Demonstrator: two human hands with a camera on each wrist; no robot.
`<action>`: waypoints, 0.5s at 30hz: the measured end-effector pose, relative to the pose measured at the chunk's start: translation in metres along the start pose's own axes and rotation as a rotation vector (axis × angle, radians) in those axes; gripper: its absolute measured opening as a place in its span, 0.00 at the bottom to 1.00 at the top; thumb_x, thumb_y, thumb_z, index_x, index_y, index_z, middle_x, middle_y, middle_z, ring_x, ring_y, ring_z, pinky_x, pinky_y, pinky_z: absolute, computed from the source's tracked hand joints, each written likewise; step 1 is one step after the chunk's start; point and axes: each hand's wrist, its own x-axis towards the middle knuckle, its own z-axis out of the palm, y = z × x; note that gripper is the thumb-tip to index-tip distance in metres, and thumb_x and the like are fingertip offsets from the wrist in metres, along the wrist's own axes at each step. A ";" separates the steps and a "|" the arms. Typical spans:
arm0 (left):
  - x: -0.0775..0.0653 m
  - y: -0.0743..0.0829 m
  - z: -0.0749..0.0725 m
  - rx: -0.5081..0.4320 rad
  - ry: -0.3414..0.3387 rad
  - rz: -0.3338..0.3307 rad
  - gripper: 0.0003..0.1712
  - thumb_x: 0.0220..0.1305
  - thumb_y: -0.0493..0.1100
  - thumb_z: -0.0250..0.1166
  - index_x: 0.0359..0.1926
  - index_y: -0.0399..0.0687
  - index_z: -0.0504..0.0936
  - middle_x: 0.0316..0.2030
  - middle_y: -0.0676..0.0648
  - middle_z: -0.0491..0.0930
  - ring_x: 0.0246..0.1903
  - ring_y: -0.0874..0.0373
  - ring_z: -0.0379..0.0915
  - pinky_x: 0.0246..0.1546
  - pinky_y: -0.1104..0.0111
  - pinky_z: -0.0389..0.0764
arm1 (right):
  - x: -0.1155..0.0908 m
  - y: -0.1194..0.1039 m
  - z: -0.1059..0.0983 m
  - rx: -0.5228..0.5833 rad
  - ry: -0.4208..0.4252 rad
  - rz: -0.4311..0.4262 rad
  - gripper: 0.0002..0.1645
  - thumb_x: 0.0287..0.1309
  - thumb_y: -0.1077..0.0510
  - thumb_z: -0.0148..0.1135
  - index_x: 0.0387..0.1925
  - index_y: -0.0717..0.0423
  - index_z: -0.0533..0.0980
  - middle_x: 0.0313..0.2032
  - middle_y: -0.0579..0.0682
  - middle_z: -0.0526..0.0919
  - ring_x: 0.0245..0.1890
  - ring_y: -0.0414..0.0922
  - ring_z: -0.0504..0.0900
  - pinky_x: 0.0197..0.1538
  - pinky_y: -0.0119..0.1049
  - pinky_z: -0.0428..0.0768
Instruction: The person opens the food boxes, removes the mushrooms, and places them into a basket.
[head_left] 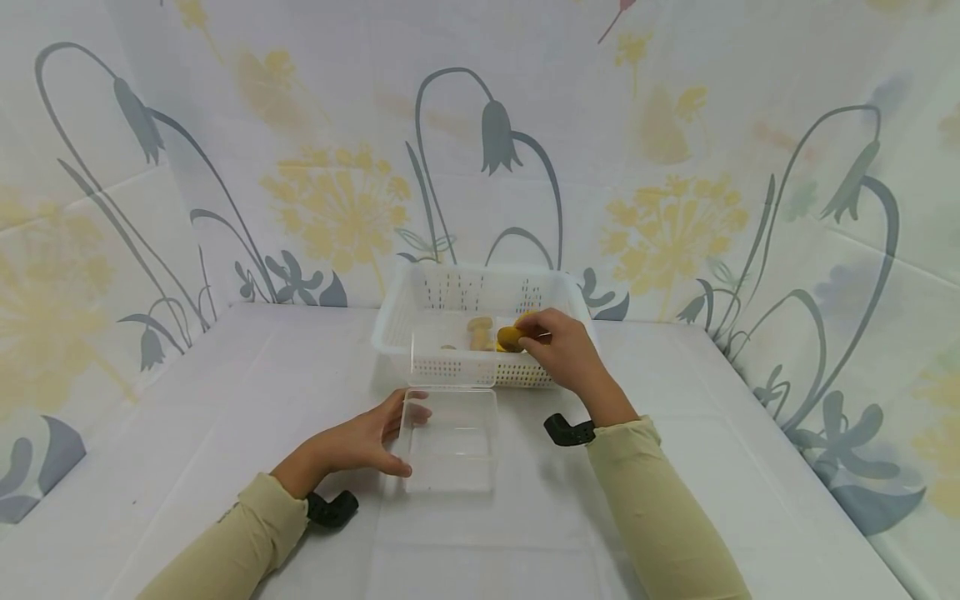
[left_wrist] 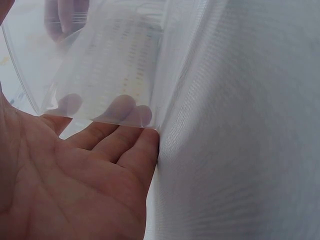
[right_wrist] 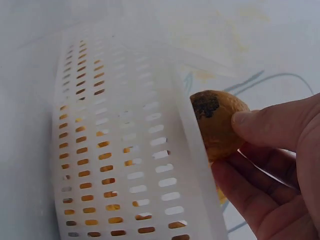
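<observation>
My right hand (head_left: 558, 346) pinches a round yellow-brown fruit (right_wrist: 220, 122) between thumb and fingers, just above the near rim of a white perforated basket (right_wrist: 110, 150). A dark, rough patch marks the fruit's skin. Inside the basket, pale tan pieces (head_left: 480, 333) show through clear plastic, and yellow shows through the holes. In front of the basket stands a clear plastic box (head_left: 450, 475), its raised lid (head_left: 453, 367) tilted up against the basket. My left hand (head_left: 367, 437) holds the box's left side, thumb near the front corner and fingers round toward the back.
A white cloth (head_left: 262, 400) covers the table. Behind the basket rises a flower-printed backdrop (head_left: 480, 208), which also closes off both sides. Each wrist wears a black camera band (head_left: 570, 431).
</observation>
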 end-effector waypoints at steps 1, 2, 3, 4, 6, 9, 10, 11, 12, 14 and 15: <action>0.000 0.000 0.000 -0.003 0.000 0.001 0.60 0.47 0.40 0.75 0.72 0.47 0.45 0.68 0.39 0.61 0.71 0.46 0.54 0.70 0.55 0.57 | 0.000 0.000 0.001 -0.005 -0.001 0.006 0.12 0.59 0.63 0.64 0.46 0.59 0.79 0.44 0.54 0.81 0.45 0.49 0.82 0.50 0.40 0.83; 0.000 0.000 0.000 -0.004 0.000 0.001 0.60 0.47 0.40 0.75 0.72 0.47 0.45 0.68 0.39 0.61 0.71 0.46 0.54 0.70 0.55 0.57 | 0.000 0.000 0.002 -0.010 -0.004 0.013 0.12 0.59 0.63 0.64 0.46 0.59 0.79 0.44 0.54 0.81 0.45 0.49 0.82 0.50 0.40 0.83; 0.000 0.000 0.000 -0.006 0.000 0.003 0.59 0.47 0.40 0.75 0.73 0.47 0.45 0.68 0.38 0.61 0.71 0.46 0.54 0.70 0.54 0.57 | 0.000 0.000 0.003 -0.016 -0.007 0.018 0.12 0.59 0.63 0.64 0.46 0.59 0.79 0.44 0.54 0.81 0.45 0.49 0.82 0.50 0.40 0.83; 0.000 0.000 0.000 -0.007 -0.001 0.003 0.59 0.47 0.39 0.75 0.73 0.47 0.45 0.68 0.38 0.61 0.71 0.46 0.54 0.70 0.54 0.56 | -0.001 0.001 0.004 -0.023 -0.008 0.017 0.12 0.60 0.63 0.64 0.46 0.60 0.79 0.44 0.55 0.81 0.45 0.50 0.82 0.50 0.40 0.83; 0.001 0.000 0.001 -0.010 -0.001 0.003 0.60 0.47 0.39 0.75 0.73 0.47 0.45 0.68 0.38 0.61 0.71 0.46 0.54 0.70 0.52 0.56 | -0.001 0.002 0.005 -0.030 -0.013 0.023 0.12 0.60 0.63 0.64 0.46 0.60 0.79 0.44 0.55 0.81 0.46 0.50 0.82 0.50 0.40 0.83; 0.001 0.000 0.001 -0.014 -0.001 0.001 0.59 0.47 0.39 0.75 0.73 0.48 0.45 0.68 0.38 0.60 0.71 0.46 0.53 0.71 0.50 0.54 | -0.001 0.003 0.006 -0.041 -0.018 0.023 0.12 0.61 0.62 0.63 0.47 0.60 0.79 0.44 0.55 0.82 0.46 0.50 0.82 0.50 0.41 0.83; 0.001 0.000 0.001 -0.013 -0.001 0.000 0.59 0.47 0.39 0.75 0.73 0.48 0.45 0.69 0.38 0.60 0.71 0.46 0.53 0.71 0.49 0.53 | -0.001 0.003 0.006 -0.044 -0.018 0.023 0.12 0.61 0.62 0.63 0.47 0.60 0.79 0.44 0.54 0.82 0.45 0.50 0.82 0.50 0.41 0.83; 0.001 0.000 0.001 -0.013 -0.001 0.000 0.59 0.47 0.39 0.75 0.72 0.48 0.45 0.68 0.38 0.60 0.71 0.46 0.53 0.71 0.49 0.53 | -0.001 0.003 0.006 -0.044 -0.019 0.026 0.12 0.61 0.62 0.62 0.47 0.59 0.79 0.44 0.54 0.82 0.45 0.49 0.82 0.50 0.41 0.82; 0.002 0.000 0.002 -0.012 0.000 0.000 0.59 0.47 0.38 0.74 0.72 0.48 0.45 0.68 0.38 0.61 0.71 0.46 0.53 0.71 0.49 0.53 | -0.001 0.003 0.006 -0.045 -0.019 0.023 0.12 0.61 0.63 0.62 0.47 0.60 0.79 0.44 0.54 0.82 0.45 0.49 0.82 0.50 0.41 0.83; 0.002 0.000 0.002 -0.013 0.000 0.000 0.59 0.47 0.38 0.74 0.72 0.48 0.45 0.68 0.38 0.61 0.71 0.46 0.53 0.71 0.48 0.52 | -0.001 0.003 0.006 -0.048 -0.016 0.021 0.13 0.61 0.63 0.62 0.47 0.60 0.80 0.44 0.54 0.82 0.44 0.49 0.82 0.50 0.41 0.83; 0.002 0.000 0.002 -0.011 0.000 0.000 0.59 0.47 0.38 0.74 0.72 0.48 0.45 0.68 0.38 0.61 0.71 0.46 0.53 0.71 0.48 0.53 | -0.001 0.003 0.006 -0.050 -0.016 0.020 0.13 0.61 0.63 0.61 0.47 0.60 0.80 0.44 0.54 0.82 0.44 0.49 0.82 0.50 0.41 0.83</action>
